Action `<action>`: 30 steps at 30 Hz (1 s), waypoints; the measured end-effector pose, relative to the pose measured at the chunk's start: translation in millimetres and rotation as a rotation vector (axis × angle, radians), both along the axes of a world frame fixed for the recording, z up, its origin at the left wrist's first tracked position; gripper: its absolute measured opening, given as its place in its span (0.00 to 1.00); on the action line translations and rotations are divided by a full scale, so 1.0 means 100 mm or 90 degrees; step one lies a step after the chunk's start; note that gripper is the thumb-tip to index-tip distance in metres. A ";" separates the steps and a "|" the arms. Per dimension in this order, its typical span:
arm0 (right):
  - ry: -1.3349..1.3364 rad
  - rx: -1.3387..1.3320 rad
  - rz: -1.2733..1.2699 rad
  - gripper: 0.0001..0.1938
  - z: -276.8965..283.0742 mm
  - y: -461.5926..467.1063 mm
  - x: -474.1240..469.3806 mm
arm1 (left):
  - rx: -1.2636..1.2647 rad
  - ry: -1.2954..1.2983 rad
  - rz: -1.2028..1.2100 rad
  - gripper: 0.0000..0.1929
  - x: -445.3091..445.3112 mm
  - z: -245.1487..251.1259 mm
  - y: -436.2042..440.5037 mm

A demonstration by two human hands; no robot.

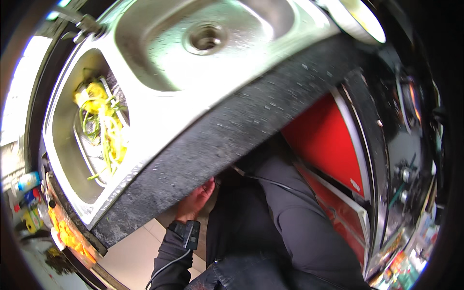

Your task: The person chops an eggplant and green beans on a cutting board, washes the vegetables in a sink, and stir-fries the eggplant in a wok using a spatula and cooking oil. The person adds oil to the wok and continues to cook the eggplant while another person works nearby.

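Observation:
My left hand (pixel 195 202) is below the front edge of the dark stone countertop (pixel 203 145), palm partly turned up. Its fingertips are partly hidden by the edge, so whether it holds anything is unclear. A black device (pixel 191 235) with a grey cable is strapped at the wrist over a dark sleeve. My right hand is out of view. Above the counter lies a stainless steel sink with a large basin (pixel 174 69) and its drain (pixel 207 37). The smaller basin (pixel 67 145) holds a tray with yellow-green stems and scraps (pixel 105 119).
A faucet (pixel 88 27) stands behind the sink. A white bowl (pixel 359 20) rests at the upper right. Red cabinet panels (pixel 330 141) stand near my dark-trousered legs (pixel 301 224). A cutting board (pixel 72 235) with orange pieces and several bottles (pixel 29 181) lie at left. Tiled floor (pixel 136 250) shows below.

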State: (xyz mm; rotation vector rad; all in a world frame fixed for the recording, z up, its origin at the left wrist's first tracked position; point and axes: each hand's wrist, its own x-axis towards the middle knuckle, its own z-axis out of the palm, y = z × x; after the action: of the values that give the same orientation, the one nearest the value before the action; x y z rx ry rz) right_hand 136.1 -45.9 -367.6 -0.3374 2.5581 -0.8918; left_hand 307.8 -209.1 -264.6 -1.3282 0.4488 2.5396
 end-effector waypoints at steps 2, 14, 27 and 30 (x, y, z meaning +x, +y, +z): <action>0.048 0.038 0.025 0.24 0.01 0.06 -0.05 | -0.045 -0.064 0.008 0.08 0.13 -0.03 -0.03; 0.140 0.109 0.123 0.23 0.30 0.21 -0.12 | -0.050 -0.066 0.089 0.10 0.43 -0.06 -0.09; 0.167 0.135 0.183 0.23 0.52 0.37 -0.13 | -0.058 -0.073 0.158 0.12 0.71 0.08 -0.04; 0.172 0.140 0.190 0.23 0.56 0.38 -0.16 | -0.063 -0.075 0.172 0.13 0.82 0.13 -0.04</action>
State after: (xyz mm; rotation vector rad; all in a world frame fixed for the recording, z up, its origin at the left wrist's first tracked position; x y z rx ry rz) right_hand 120.1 -8.0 -311.4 -0.7941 2.7134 -0.4780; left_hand 389.6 -213.0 -251.4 -1.6666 0.3994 2.6609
